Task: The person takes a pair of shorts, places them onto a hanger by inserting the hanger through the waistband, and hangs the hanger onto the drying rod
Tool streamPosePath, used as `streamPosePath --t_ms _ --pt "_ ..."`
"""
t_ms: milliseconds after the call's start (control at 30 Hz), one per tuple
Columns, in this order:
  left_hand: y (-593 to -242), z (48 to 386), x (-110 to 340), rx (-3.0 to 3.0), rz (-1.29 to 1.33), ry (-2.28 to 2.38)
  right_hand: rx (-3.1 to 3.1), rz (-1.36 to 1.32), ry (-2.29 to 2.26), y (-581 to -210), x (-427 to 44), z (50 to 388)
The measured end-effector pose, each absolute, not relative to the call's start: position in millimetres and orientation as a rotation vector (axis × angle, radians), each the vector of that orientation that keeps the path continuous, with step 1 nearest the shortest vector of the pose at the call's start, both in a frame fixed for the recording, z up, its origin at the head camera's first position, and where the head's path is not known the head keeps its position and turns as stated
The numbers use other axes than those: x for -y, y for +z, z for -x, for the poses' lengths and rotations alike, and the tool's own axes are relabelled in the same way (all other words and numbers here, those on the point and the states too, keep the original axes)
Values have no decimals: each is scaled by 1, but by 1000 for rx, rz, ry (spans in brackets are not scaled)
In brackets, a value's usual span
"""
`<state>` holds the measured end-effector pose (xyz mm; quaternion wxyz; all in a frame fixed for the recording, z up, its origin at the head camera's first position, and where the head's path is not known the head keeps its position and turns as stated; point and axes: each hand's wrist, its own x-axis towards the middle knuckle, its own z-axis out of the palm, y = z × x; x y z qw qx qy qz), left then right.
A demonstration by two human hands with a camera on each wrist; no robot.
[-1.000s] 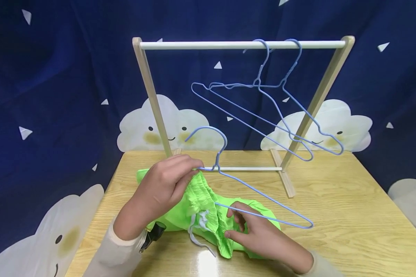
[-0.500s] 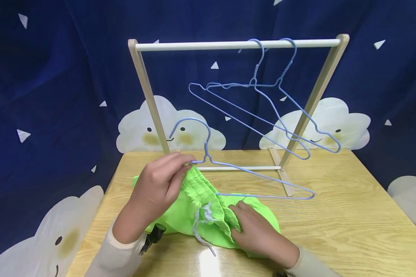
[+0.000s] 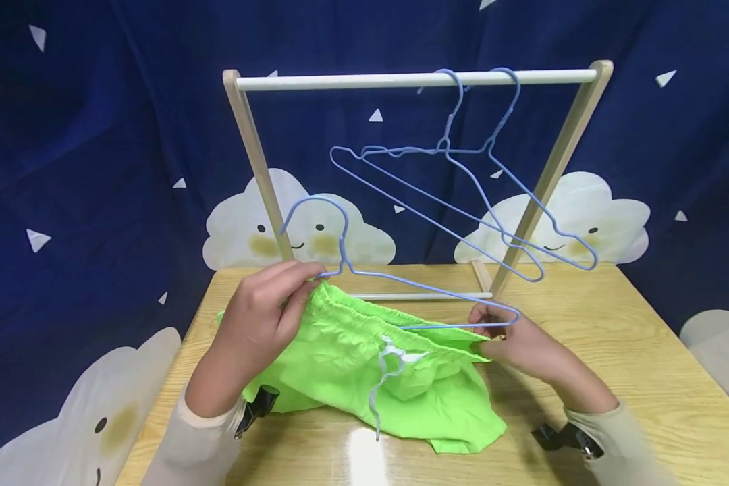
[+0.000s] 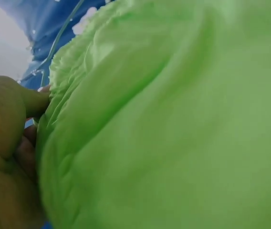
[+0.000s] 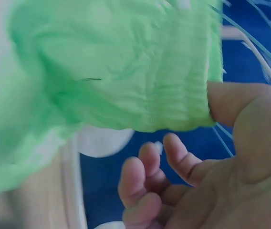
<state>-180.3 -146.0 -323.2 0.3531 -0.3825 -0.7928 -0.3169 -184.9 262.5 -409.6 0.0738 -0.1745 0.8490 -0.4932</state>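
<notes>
Bright green shorts (image 3: 364, 378) with a gathered elastic waistband and a white drawstring (image 3: 391, 371) lie partly lifted over the table. My left hand (image 3: 261, 324) pinches the left end of the waistband together with the left shoulder of a blue wire hanger (image 3: 425, 280). The hanger's hook stands up; its lower bar runs into the waist opening, and its right corner sticks out above. At the waistband's right end, my right hand (image 3: 519, 344) holds the edge with the thumb (image 5: 231, 102), while its other fingers curl below the cloth. The left fingertips are partly hidden.
Behind the shorts stands a wooden rack (image 3: 258, 162) with a white rail (image 3: 340, 82). Two blue wire hangers (image 3: 443, 145) hang toward its right side. A wood-grain table (image 3: 613, 337) lies beneath, and a dark blue curtain with clouds (image 3: 127, 169) surrounds it.
My right hand has taken the waistband's edge and drawn it rightward, so the waist is stretched wide. The held hanger has shifted left and up with my left hand.
</notes>
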Motion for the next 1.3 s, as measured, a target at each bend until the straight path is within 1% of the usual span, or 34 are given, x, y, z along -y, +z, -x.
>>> streamPosePath --t_ms 100,200,367,500,700,833,1033,1300 --pt "-325 183 147 2067 1016 -824 -2378 490 -1599 -395 -287 186" --pt "-328 186 146 2078 1047 -821 -2235 547 -1682 -384 -306 185" --pt "-334 191 143 2083 1071 -778 -2043 645 -1803 -372 -321 181" --pt "-337 194 142 2070 1071 -733 -1986 648 -1885 -366 -318 174" --pt "-338 193 138 2062 1081 -702 -1901 781 -2022 -365 -306 165" --pt "-336 191 137 2051 1075 -729 -1839 803 -2065 -365 -301 161" --pt "-333 188 136 2054 1054 -776 -1986 841 -1944 -362 -299 156" --pt "-332 186 137 2084 1024 -813 -2090 795 -1796 -350 -295 143"
